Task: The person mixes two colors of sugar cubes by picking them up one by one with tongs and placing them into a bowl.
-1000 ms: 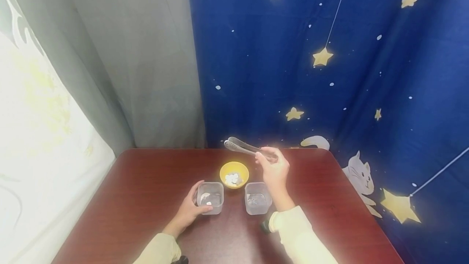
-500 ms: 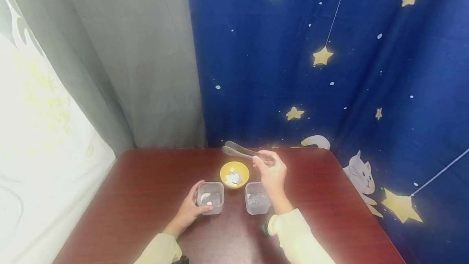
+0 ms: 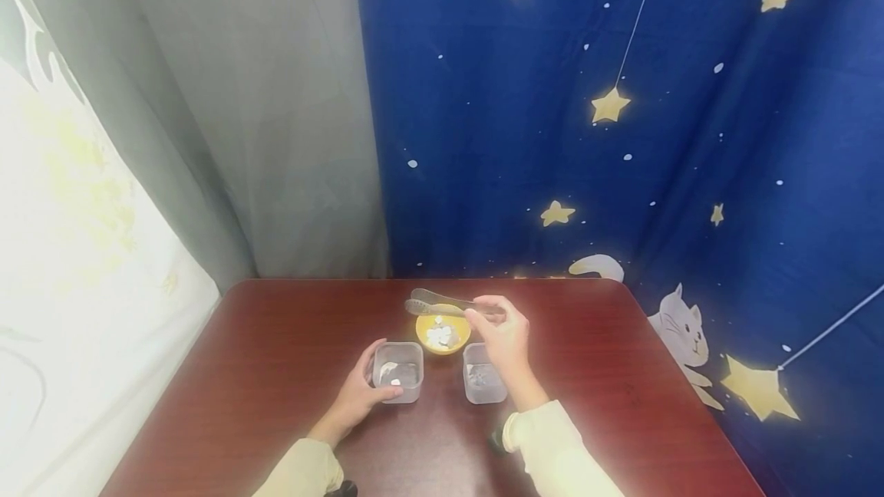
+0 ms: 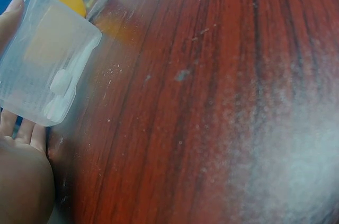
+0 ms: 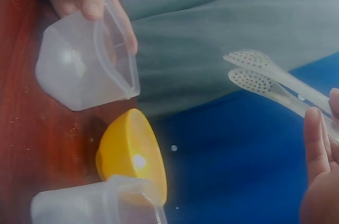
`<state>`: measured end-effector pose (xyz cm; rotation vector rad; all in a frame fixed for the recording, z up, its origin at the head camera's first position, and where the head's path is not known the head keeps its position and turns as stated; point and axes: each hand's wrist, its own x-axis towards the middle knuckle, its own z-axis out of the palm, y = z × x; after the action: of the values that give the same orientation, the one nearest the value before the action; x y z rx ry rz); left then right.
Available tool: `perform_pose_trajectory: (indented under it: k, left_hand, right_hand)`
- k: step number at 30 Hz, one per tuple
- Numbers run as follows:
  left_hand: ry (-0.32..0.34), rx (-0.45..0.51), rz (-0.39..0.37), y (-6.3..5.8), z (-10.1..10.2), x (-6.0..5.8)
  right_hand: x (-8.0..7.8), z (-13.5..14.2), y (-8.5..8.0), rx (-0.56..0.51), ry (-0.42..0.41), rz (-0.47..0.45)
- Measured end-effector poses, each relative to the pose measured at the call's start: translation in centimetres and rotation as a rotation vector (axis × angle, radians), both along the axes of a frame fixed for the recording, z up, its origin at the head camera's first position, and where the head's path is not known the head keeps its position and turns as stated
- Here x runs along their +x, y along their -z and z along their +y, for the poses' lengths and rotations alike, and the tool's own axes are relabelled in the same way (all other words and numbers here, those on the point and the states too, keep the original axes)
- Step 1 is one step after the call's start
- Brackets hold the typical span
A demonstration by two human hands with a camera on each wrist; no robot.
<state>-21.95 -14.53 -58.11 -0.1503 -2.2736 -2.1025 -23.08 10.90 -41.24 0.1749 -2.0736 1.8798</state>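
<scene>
My left hand [image 3: 359,392] holds the left clear square plastic container [image 3: 417,374], thumb on its near side and fingers round its left. A small white piece [image 4: 61,82] shows through the container wall in the left wrist view. In my right hand [image 3: 509,337] is a pair of tongs [image 5: 251,81] with perforated heads, pinched between thumb and fingers. The heads are slightly apart, with nothing seen between them. They hang above the far left rim of a yellow bowl [image 3: 466,326], which holds several white pieces [image 3: 440,338].
A second clear plastic container [image 3: 486,393] stands on the right, partly under my right wrist; small dark or bluish bits seem to lie in it. All stands on a reddish-brown wooden table [image 3: 262,374]. Behind its far edge hang a grey curtain [image 3: 304,136] and a blue starry curtain [image 3: 483,113].
My right hand has moved down and left with the tongs, from behind the yellow bowl to over its far rim. My left hand keeps its hold on the container.
</scene>
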Motion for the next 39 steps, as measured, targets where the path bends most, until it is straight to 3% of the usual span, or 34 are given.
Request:
perform_pose_trajectory:
  k: [5, 13, 18, 25, 30, 37, 39]
  left_hand:
    - [0.001, 0.014, 0.004, 0.1, 0.0, 0.0]
    - [-0.002, 0.008, -0.008, -0.2, 0.1, 0.0]
    - [-0.009, -0.021, -0.005, 0.0, 0.0, -0.1]
    - [-0.015, -0.042, -0.002, 0.1, -0.1, -0.1]
    - [-0.014, -0.059, 0.011, -0.1, 0.0, 0.0]
    - [0.008, -0.04, 0.012, -0.2, -0.1, 0.0]
    - [0.008, -0.036, 0.005, -0.1, -0.1, 0.0]
  right_hand:
    - [0.1, -0.2, 0.8, 0.018, -0.05, -0.029]
    - [-2.0, 0.1, 5.1, 0.065, -0.094, -0.02]
    - [-2.1, 0.1, 5.6, 0.091, -0.139, -0.025]
    - [-2.0, -0.4, 6.1, 0.122, -0.264, -0.121]
    - [-1.7, -0.6, 6.1, 0.321, -0.229, -0.161]
    - [-1.7, -1.4, 7.0, 0.357, -0.287, -0.116]
    - [-1.8, -1.6, 7.3, 0.414, -0.289, -0.087]
